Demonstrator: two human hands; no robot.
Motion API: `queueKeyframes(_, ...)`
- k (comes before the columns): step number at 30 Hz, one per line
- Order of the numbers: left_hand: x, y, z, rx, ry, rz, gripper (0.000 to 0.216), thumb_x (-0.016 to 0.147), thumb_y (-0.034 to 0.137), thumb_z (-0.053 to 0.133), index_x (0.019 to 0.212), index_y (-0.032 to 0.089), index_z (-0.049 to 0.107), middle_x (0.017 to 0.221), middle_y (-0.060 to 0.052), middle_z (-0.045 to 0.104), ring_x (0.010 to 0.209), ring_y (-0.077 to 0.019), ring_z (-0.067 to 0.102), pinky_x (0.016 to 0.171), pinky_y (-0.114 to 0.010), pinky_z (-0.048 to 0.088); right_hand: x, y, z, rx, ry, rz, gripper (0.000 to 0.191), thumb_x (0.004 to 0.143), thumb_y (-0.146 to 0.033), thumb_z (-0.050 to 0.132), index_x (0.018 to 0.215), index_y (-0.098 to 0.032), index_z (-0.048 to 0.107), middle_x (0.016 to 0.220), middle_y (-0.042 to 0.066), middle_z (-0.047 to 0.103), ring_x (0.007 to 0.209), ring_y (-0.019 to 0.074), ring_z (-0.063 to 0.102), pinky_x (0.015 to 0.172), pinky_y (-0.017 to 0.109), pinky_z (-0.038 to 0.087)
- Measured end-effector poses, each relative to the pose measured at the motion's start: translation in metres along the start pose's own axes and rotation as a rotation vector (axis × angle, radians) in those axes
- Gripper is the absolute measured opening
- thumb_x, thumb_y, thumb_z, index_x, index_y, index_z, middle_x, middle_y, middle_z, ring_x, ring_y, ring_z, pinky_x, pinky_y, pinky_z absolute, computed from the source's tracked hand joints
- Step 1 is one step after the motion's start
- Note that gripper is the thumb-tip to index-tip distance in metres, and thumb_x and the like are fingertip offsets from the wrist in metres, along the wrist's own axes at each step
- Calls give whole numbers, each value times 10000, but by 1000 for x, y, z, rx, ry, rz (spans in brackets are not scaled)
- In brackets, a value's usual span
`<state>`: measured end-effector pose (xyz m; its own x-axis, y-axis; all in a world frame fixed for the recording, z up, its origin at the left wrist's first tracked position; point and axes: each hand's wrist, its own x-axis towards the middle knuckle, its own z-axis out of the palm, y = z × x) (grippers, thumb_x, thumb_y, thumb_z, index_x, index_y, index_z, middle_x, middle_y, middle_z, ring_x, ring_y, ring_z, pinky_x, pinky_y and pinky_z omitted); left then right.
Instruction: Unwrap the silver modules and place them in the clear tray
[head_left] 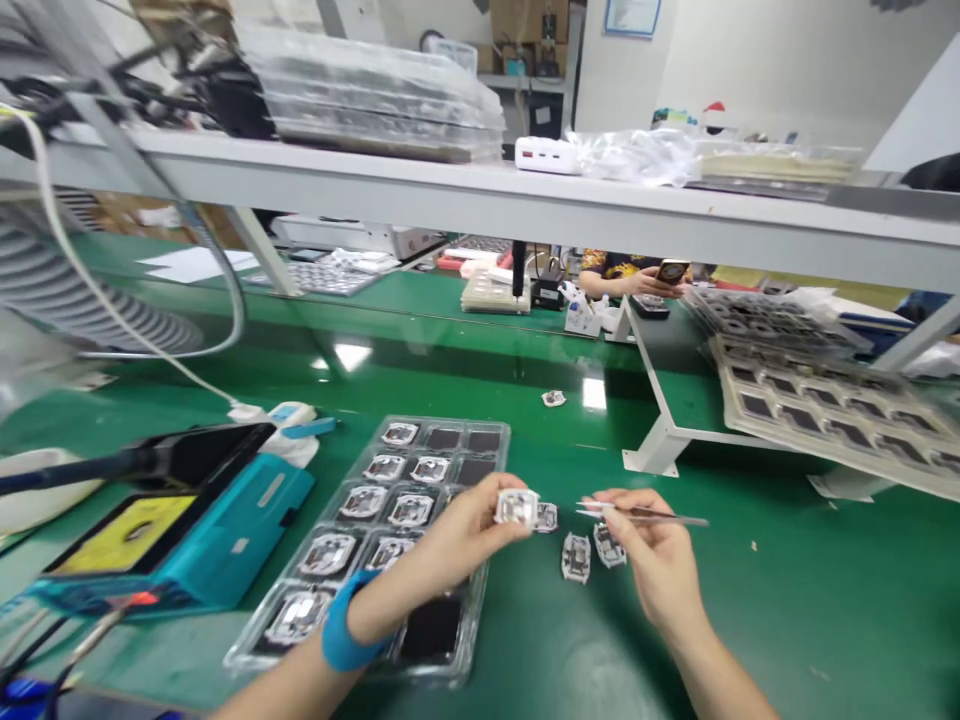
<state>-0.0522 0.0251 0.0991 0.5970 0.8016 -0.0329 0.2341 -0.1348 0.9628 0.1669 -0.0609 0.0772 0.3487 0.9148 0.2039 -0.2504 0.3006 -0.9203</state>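
My left hand [480,530], with a blue band on its wrist, pinches a small whitish watch-case-like part [516,508] by its edges. My right hand [656,545] grips metal tweezers [671,518], their tips pointing left toward that part but apart from it. Between the hands, on the green bench, lie two similar parts, one frame [576,557] and another [609,546] partly under my right fingers. A further part [548,517] sits just behind the held one. Beneath my left forearm is a clear compartment tray [480,600] with several of these parts in its pockets.
A teal soldering-station-like box [262,510] stands at the left with cables. One loose part [553,398] lies farther back. A metal shelf [450,195] crosses above the bench. On a raised stand [667,440] at the right rest filled trays [840,420]. Across the bench, another person's hand [637,282] holds a phone.
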Motion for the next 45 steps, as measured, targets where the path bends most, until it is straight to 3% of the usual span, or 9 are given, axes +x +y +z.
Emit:
queueKeyframes(5, 35, -32, -85, 488, 380, 1, 430, 777, 517, 635, 1059, 194, 655, 1189, -149, 681, 1181, -356, 562, 1046, -464, 395, -6, -3, 0, 11, -58, -12, 161, 803, -276, 800, 849, -206, 663, 948, 44, 754, 912, 187, 763, 804, 263, 631)
queueKeyframes(11, 66, -52, -129, 671, 430, -77, 571, 631, 641, 720, 983, 191, 725, 1245, -176, 680, 1360, -485, 370, 1129, -590, 237, -10, -6, 5, 35, -95, 52, 141, 830, -283, 776, 863, -209, 660, 986, 56, 736, 952, 184, 743, 832, 277, 621)
queueKeyframes(14, 100, -49, -114, 714, 407, -72, 615, 703, 628, 681, 1079, 142, 712, 1270, -202, 663, 1376, -456, 370, 1152, -554, 228, -11, -6, 9, 46, -77, -2, 133, 833, -281, 772, 860, -211, 662, 964, 53, 734, 917, 168, 746, 773, 233, 615)
queueKeyframes(18, 172, -43, -63, 699, 315, -57, 551, 812, 470, 707, 1225, 112, 642, 1332, -184, 629, 1314, -339, 489, 1125, -452, 343, -10, -5, 9, 17, -52, -68, 108, 836, -272, 766, 861, -220, 674, 949, 39, 734, 913, 143, 738, 806, 212, 603)
queueKeyframes(24, 235, -34, -7, 573, 292, -141, 325, 923, 361, 659, 1172, 152, 642, 1312, -115, 605, 1225, -298, 556, 1050, -552, 420, -6, -2, 2, -73, 6, -7, 159, 822, -322, 776, 837, -199, 676, 950, 53, 723, 901, 151, 720, 775, 219, 589)
queueKeyframes(29, 201, -19, 6, 327, 183, -129, 264, 871, 301, 701, 1063, 134, 629, 1026, -68, 678, 933, -217, 652, 851, -402, 528, -3, -8, -1, -63, 63, -66, 167, 811, -320, 786, 821, -197, 673, 941, 49, 716, 908, 152, 714, 808, 239, 587)
queueKeyframes(34, 105, 4, 31, 19, -30, -149, 496, 702, 294, 744, 1135, 130, 567, 901, -35, 680, 744, -162, 628, 661, -277, 493, -2, -12, 0, -65, 85, -138, 130, 827, -283, 766, 827, -203, 664, 921, 28, 706, 868, 135, 712, 798, 238, 579)
queueKeyframes(37, 49, 16, 41, -202, -141, -225, 565, 775, 425, 667, 1241, 123, 563, 849, -34, 663, 737, -159, 592, 665, -279, 467, -4, -9, 2, -126, 34, -140, 99, 839, -251, 749, 842, -209, 659, 923, 25, 721, 877, 136, 711, 782, 240, 571)
queueKeyframes(45, 1, 9, 55, -322, -28, -192, 511, 770, 397, 684, 1212, 152, 601, 813, -13, 656, 678, -146, 510, 654, -278, 423, -9, -8, 11, -618, -255, -511, 77, 879, -149, 690, 858, -209, 647, 884, 19, 761, 883, 157, 719, 855, 330, 499)
